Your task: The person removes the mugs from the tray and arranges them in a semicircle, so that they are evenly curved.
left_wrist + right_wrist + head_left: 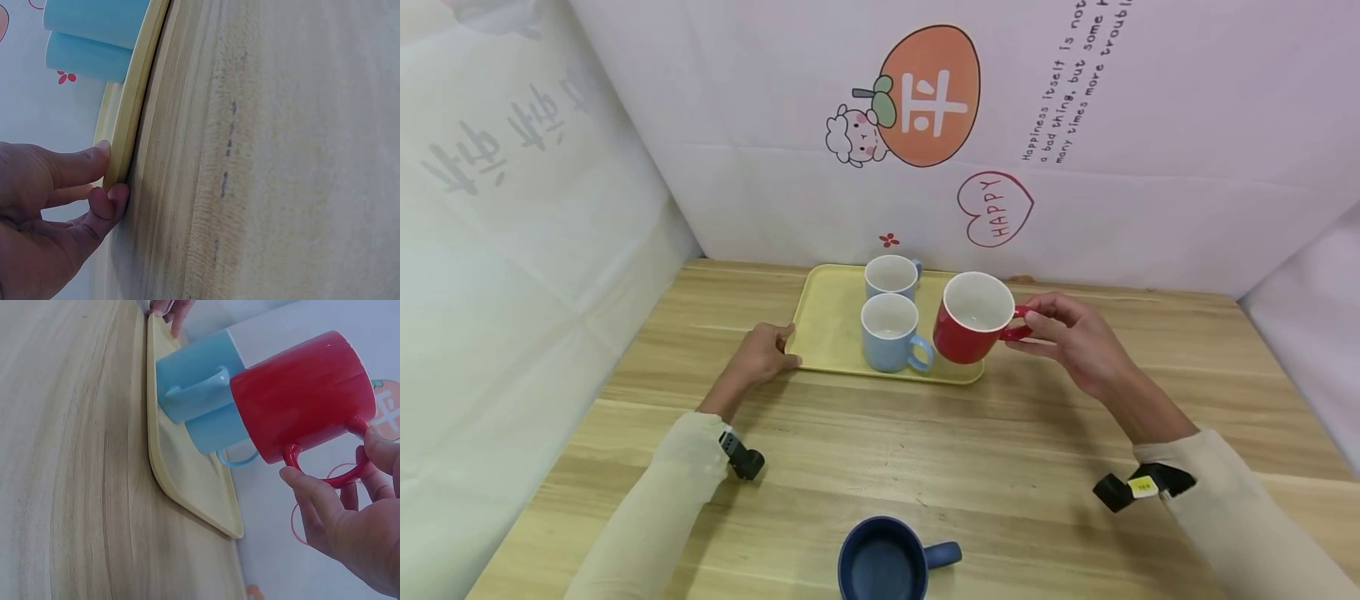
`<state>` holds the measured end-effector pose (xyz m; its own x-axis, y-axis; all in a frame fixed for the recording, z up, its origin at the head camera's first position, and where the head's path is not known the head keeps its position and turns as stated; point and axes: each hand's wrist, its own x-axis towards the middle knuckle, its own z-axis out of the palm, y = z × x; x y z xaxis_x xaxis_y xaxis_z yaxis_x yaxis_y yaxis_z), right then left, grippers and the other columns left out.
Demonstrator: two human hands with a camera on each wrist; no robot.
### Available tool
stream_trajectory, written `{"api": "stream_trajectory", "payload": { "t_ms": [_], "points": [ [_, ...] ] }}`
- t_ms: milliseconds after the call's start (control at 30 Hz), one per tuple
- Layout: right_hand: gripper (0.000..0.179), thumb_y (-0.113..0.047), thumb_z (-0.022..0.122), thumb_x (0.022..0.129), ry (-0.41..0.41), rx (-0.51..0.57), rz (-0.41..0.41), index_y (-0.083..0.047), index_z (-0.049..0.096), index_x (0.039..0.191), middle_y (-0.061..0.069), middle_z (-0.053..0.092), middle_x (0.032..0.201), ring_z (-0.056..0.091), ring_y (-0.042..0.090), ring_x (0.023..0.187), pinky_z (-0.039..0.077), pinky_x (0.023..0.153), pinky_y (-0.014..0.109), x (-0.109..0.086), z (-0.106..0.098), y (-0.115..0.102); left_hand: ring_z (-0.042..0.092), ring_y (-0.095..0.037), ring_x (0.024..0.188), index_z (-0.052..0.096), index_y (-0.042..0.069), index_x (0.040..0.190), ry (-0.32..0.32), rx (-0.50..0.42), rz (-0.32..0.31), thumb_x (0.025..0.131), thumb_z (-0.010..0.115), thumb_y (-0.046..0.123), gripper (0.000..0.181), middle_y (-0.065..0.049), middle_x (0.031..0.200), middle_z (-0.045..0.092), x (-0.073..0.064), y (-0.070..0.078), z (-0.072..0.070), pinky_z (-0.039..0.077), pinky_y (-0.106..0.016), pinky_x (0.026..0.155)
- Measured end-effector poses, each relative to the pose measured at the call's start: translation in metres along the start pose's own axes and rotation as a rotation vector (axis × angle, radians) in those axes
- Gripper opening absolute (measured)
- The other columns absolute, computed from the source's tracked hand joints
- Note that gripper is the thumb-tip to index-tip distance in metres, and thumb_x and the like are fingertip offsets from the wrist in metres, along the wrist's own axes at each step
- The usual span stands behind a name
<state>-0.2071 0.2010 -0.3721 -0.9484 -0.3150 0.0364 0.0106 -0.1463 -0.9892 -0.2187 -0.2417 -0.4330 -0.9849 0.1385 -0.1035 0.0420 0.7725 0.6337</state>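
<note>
By its handle, my right hand (1078,342) holds a red mug (964,329) with a white inside, raised over the right part of a yellow tray (831,333). Two light blue mugs stand upright on that tray, the front mug (889,337) partly covering the back mug (891,275) in the head view. My left hand (760,354) pinches the tray's front left corner; in the left wrist view the thumb (94,161) lies on the rim and fingers are under it. The right wrist view shows the red mug's base (250,419) above the tray surface.
A dark blue mug (883,562) stands near the front of the wooden table (880,450), its handle pointing right. A white printed backdrop (760,125) rises just behind the tray, and white sheets (512,250) hang at the sides.
</note>
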Motion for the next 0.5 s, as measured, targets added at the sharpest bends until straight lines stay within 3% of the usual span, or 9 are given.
{"api": "stream_trajectory", "payload": {
  "t_ms": [133, 500],
  "points": [
    [0.010, -0.004, 0.060, 0.100, -0.030, -0.027, 0.001, 0.001, 0.064, 0.107, 0.014, 0.057, 0.108, 0.066, 0.025, 0.096, 0.054, 0.082, 0.043, -0.004, 0.002, -0.001, 0.040, -0.013, 0.058, 0.046, -0.013, 0.139, 0.003, 0.000, 0.002, 0.085, 0.078, 0.003, 0.065, -0.006, 0.070, 0.058, -0.001, 0.001, -0.001, 0.036, -0.028, 0.057],
    [0.010, -0.001, 0.059, 0.100, -0.060, -0.049, 0.003, 0.005, 0.062, 0.107, 0.014, 0.060, 0.107, 0.067, 0.026, 0.097, 0.052, 0.083, 0.046, -0.021, 0.006, 0.001, 0.037, -0.013, 0.057, 0.045, -0.013, 0.139, -0.003, -0.004, 0.015, 0.085, 0.078, 0.003, 0.065, -0.006, 0.067, 0.056, 0.001, 0.000, -0.001, 0.035, -0.029, 0.058]
  ]
}}
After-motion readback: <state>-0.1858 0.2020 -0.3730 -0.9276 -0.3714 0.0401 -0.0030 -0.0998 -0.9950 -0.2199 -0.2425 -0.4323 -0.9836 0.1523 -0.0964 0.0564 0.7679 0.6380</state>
